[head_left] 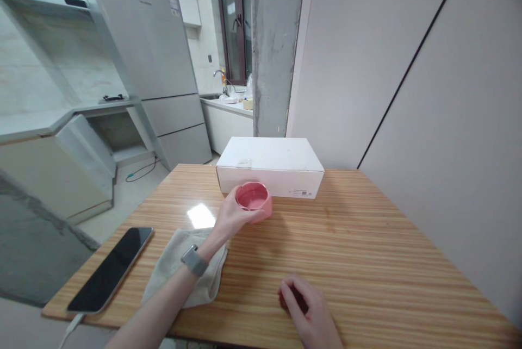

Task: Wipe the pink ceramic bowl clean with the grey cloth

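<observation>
My left hand [232, 214] grips a pink bowl [265, 213] by its side, thumb at the near side and fingers round the left. The bowl is held in front of a white box [269, 156], its hollow facing up towards me; I see nothing inside. Whether its base touches the table is unclear. Under my left forearm lies a folded grey cloth [207, 286]. My right hand [305, 308] rests near the table's front edge with its fingers curled towards the thumb, and no object shows in it.
A black-screened phone [112, 270] with a white cable [72, 330] lies at the left edge of the wooden table [367, 251]. The white box stands at the table's far side. Behind are a fridge [150, 44], a sink counter [228, 115] and a pale wall [448, 120] at right.
</observation>
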Demonstrator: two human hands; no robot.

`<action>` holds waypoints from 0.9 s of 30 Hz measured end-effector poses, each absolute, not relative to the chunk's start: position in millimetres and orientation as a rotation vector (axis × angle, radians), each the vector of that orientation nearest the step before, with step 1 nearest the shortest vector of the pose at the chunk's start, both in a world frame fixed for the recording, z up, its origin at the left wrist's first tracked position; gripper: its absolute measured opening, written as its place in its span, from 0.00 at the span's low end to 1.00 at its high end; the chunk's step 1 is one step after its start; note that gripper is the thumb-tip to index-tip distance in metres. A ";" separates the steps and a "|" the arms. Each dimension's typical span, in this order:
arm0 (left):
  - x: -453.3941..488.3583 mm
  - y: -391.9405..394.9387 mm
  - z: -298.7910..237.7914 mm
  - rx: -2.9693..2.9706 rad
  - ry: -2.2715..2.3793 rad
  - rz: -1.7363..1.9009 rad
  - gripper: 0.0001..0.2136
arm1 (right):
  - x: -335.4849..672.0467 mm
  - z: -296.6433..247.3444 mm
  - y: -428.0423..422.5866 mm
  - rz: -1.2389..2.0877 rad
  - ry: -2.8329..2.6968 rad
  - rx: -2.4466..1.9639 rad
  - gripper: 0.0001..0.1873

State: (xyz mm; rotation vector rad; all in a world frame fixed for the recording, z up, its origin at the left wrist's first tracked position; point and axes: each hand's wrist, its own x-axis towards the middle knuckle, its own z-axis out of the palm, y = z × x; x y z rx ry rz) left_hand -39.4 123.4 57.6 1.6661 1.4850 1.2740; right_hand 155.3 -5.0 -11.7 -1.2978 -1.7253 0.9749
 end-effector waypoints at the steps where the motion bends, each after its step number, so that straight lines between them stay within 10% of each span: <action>1: -31.2 124.2 57.8 1.671 1.442 1.267 0.32 | 155.4 -12.3 -5.0 0.977 -1.724 -1.293 0.19; 16: 1.4 132.4 35.7 1.811 1.327 1.184 0.31 | 154.7 -9.1 -5.4 0.944 -1.696 -1.297 0.20; 22: -8.3 131.1 42.9 1.862 1.444 1.105 0.45 | 151.8 -10.5 -6.4 0.940 -1.638 -1.293 0.22; 27: -52.2 113.0 68.9 2.036 1.557 1.069 0.16 | 152.2 -11.9 -6.2 0.919 -1.657 -1.282 0.21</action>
